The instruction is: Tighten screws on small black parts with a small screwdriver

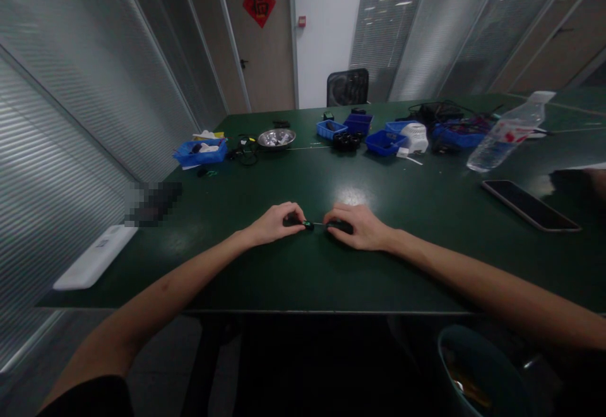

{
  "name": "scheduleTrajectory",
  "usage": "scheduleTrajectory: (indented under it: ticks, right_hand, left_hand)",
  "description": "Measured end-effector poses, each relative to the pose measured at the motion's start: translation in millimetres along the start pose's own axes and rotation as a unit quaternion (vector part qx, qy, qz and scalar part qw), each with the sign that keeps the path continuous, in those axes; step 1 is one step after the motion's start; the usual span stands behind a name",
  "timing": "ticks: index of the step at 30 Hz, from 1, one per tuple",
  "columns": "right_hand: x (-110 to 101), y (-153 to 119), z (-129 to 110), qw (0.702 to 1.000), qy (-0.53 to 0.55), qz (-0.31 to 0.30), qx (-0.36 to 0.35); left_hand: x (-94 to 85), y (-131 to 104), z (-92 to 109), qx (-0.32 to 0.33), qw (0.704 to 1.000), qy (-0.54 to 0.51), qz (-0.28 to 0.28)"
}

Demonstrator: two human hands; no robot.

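My left hand rests low over the green table, thumb and fingers pinched on a small black part with a green spot. More of this dark piece shows within the curl of those fingers; its exact kind is too small to make out. Facing it, my right hand is closed around the dark handle of a screwdriver. The thin metal shaft points left, its tip at or very close to the black part. Whether they touch, I cannot tell.
Across the table's far side stand a blue tray, a metal bowl, another blue tray and cables. On the right are a plastic bottle and a phone. A white box lies left; a bin stands below the front edge.
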State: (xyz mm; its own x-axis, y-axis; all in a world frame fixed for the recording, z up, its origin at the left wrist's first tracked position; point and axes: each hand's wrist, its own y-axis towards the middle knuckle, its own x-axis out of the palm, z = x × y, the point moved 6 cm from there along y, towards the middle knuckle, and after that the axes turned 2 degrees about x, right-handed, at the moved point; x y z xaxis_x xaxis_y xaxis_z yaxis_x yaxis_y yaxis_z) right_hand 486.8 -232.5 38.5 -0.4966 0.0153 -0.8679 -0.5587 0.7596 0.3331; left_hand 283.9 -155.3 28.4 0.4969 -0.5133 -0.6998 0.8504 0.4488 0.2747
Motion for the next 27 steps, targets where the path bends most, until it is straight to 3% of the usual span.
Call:
scheduleTrajectory:
  ticks: [27]
  right_hand:
    - [5.1, 1.0, -2.0, 0.998, -0.043, 0.001, -0.048]
  left_hand:
    - [1.8, 1.1, 2.2, 0.049, 0.998, 0.041, -0.021]
